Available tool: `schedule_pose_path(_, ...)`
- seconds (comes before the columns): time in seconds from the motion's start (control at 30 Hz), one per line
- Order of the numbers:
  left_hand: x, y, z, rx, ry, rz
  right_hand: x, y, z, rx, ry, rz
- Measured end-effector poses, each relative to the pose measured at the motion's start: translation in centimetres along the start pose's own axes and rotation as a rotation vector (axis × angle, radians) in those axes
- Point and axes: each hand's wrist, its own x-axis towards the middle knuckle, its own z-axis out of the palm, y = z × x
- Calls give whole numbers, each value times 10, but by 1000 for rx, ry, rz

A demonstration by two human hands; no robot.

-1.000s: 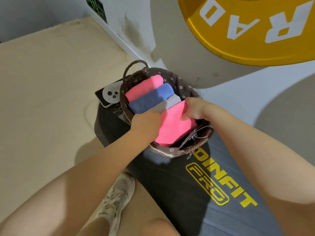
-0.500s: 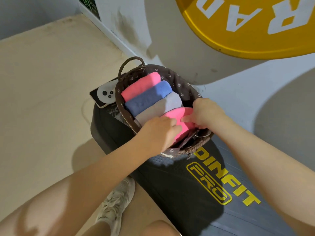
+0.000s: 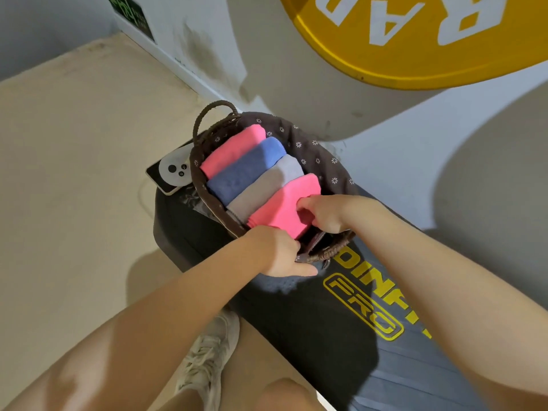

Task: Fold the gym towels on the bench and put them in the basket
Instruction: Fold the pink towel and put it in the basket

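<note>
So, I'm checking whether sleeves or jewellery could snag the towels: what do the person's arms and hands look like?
Both forearms are bare, with no sleeves in view. The left hand and right hand show no gloves, and no rings, watch or bracelets are visible at the wrists.

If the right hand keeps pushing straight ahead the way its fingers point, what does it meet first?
The right hand points left and away, fingers already on the near pink towel. Pushing on, that towel would probably press into the grey towel beside it, though depth is unclear.

Woven wicker basket (image 3: 323, 254), cloth-lined
</note>
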Motion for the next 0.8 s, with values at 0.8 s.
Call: schedule_pose_path(0.8, -267, 222, -273, -256, 142, 279, -498, -26, -41, 1374, 290, 570)
